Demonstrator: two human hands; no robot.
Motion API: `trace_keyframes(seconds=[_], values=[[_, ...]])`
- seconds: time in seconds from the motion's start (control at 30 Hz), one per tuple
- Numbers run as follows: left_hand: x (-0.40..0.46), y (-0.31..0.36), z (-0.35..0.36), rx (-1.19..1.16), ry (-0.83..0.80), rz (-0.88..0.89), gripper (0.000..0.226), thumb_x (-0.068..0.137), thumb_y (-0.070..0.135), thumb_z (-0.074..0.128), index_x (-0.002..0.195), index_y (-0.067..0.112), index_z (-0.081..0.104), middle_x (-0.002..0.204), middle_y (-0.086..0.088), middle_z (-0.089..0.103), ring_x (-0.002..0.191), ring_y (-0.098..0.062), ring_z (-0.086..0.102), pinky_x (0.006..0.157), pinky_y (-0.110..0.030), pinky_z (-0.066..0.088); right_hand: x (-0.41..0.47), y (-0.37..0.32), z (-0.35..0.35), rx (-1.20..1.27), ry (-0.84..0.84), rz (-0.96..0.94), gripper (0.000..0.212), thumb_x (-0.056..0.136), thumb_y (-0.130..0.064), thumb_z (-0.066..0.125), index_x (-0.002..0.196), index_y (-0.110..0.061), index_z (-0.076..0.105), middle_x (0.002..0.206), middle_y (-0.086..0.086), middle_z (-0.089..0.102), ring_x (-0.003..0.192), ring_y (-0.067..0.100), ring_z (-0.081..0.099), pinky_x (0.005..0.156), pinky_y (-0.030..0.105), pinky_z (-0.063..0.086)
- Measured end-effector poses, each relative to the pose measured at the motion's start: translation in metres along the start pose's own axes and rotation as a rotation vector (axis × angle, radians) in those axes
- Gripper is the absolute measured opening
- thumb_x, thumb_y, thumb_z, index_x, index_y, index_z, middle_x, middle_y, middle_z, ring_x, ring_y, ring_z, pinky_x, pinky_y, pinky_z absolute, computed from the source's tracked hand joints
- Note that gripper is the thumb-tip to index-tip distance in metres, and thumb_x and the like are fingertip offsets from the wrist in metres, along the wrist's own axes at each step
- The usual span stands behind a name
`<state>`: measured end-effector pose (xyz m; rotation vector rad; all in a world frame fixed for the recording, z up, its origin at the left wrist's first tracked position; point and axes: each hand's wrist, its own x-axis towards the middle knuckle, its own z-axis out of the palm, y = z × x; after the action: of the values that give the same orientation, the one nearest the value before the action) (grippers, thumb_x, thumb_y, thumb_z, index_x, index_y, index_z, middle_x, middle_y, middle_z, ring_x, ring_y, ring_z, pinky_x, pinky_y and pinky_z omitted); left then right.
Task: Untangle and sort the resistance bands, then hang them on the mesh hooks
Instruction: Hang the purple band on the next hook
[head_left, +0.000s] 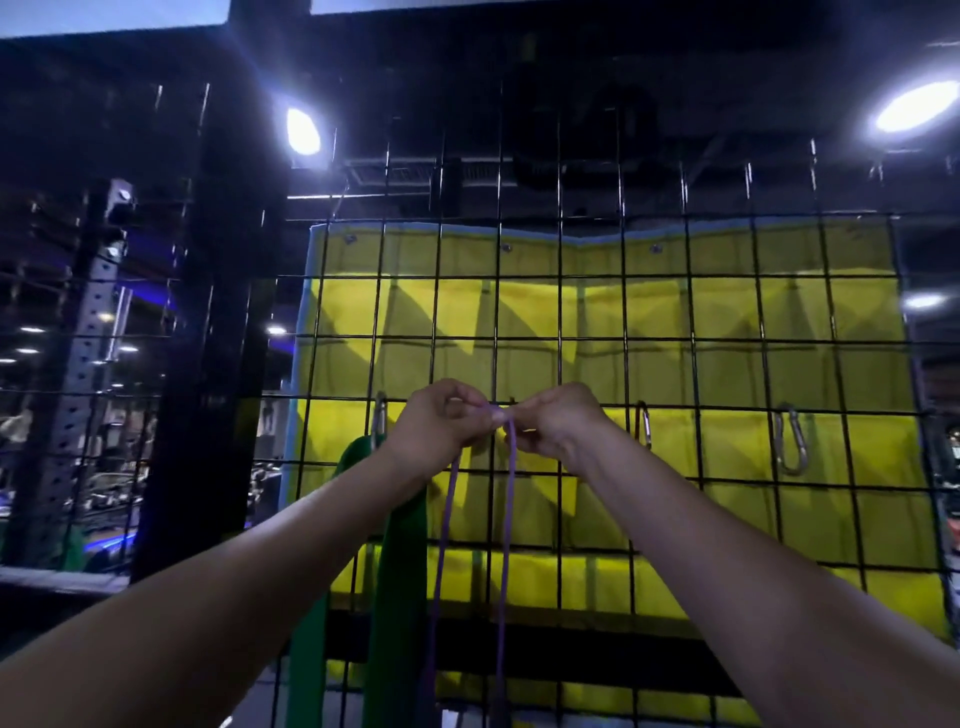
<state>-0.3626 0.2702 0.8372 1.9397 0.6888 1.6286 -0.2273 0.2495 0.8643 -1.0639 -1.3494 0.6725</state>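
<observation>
The thin purple resistance band (506, 467) hung in two strands against the black wire mesh (561, 322), its top pinched by curled fingers of the left hand (441, 418) and right hand (558, 423). Left of them hung a wide green band (395, 571); carabiner hooks (792, 441) sat to the right.

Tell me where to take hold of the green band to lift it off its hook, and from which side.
Grip the green band near its top, just under the clip where it loops over. Come from the left: the left hand and right hand pinch the purple band close on its right, crowding that side. This is a judgement.
</observation>
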Motion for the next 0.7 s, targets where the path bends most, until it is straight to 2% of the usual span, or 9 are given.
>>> trace_keyframes(seconds=[0.07,0.17,0.23,0.33,0.4,0.47,0.53,0.6,0.7], values=[[0.001,-0.001,0.001,0.036,-0.006,0.018,0.021,0.077,0.016,0.073,0.092,0.008,0.059,0.077,-0.005,0.070,0.076,-0.018,0.066,0.078,-0.033,0.054,-0.006,-0.003,0.000,0.011,0.010,0.010,0.020,0.070,-0.001,0.076,0.082,0.007,0.062,0.065,0.011,0.059,0.056,0.018,0.058,0.050,0.023,0.053],[0.005,-0.004,-0.001,0.053,-0.014,0.037,0.025,0.076,0.020,0.073,0.094,0.008,0.060,0.085,-0.011,0.073,0.087,-0.029,0.069,0.086,-0.044,0.054,-0.005,-0.003,0.002,0.014,0.061,0.030,0.017,0.071,-0.001,0.075,0.071,0.003,0.058,0.063,0.011,0.059,0.055,0.019,0.059,0.050,0.023,0.054],[0.005,-0.004,-0.001,0.077,-0.024,0.051,0.022,0.077,0.020,0.072,0.092,0.008,0.061,0.087,-0.013,0.072,0.090,-0.033,0.068,0.086,-0.045,0.054,-0.002,-0.002,0.005,0.029,0.102,0.048,0.017,0.072,0.000,0.074,0.067,0.000,0.058,0.064,0.013,0.060,0.056,0.021,0.060,0.056,0.028,0.056],[0.007,-0.002,0.000,0.157,-0.002,0.103,0.014,0.079,0.023,0.071,0.085,0.012,0.066,0.087,-0.007,0.069,0.088,-0.024,0.067,0.081,-0.038,0.055,0.002,0.001,0.008,0.007,0.137,0.038,0.013,0.075,-0.002,0.073,0.070,-0.001,0.061,0.077,0.019,0.067,0.071,0.029,0.067,0.074,0.041,0.059],[0.010,-0.002,-0.001,0.187,0.013,0.120,0.011,0.080,0.023,0.071,0.084,0.012,0.069,0.083,-0.001,0.068,0.080,-0.014,0.064,0.072,-0.027,0.053,0.003,0.003,0.007,0.011,0.135,0.040,0.012,0.077,-0.001,0.071,0.070,-0.002,0.061,0.082,0.020,0.066,0.074,0.029,0.066,0.077,0.040,0.059],[0.012,-0.001,-0.002,0.229,0.009,0.132,0.012,0.080,0.024,0.071,0.084,0.012,0.070,0.079,0.002,0.066,0.072,-0.005,0.059,0.063,-0.018,0.047,0.004,0.002,0.005,0.017,0.119,0.052,0.009,0.078,0.000,0.069,0.074,0.000,0.061,0.080,0.017,0.064,0.073,0.027,0.065,0.071,0.035,0.058],[0.015,-0.001,-0.004,0.280,-0.018,0.136,0.014,0.080,0.025,0.070,0.081,0.011,0.070,0.075,-0.002,0.067,0.067,-0.007,0.059,0.060,-0.017,0.045,0.004,0.001,0.004,-0.006,0.117,0.060,0.011,0.080,-0.001,0.068,0.089,0.005,0.065,0.085,0.017,0.064,0.077,0.027,0.064,0.065,0.031,0.055],[0.020,-0.001,-0.007,0.306,-0.069,0.125,0.016,0.081,0.026,0.069,0.075,0.011,0.069,0.073,-0.011,0.067,0.064,-0.015,0.061,0.062,-0.022,0.047,0.006,0.001,0.002,-0.022,0.108,0.059,0.020,0.081,-0.001,0.067,0.099,0.006,0.065,0.089,0.016,0.064,0.077,0.025,0.063,0.060,0.026,0.053],[0.028,0.004,-0.009,0.421,-0.117,0.119,0.022,0.084,0.028,0.066,0.077,0.008,0.070,0.073,-0.018,0.069,0.068,-0.032,0.064,0.067,-0.036,0.052,0.010,0.000,0.002,-0.028,0.089,0.067,0.016,0.081,0.003,0.065,0.096,0.005,0.064,0.080,0.016,0.061,0.063,0.023,0.060,0.044,0.022,0.051]])
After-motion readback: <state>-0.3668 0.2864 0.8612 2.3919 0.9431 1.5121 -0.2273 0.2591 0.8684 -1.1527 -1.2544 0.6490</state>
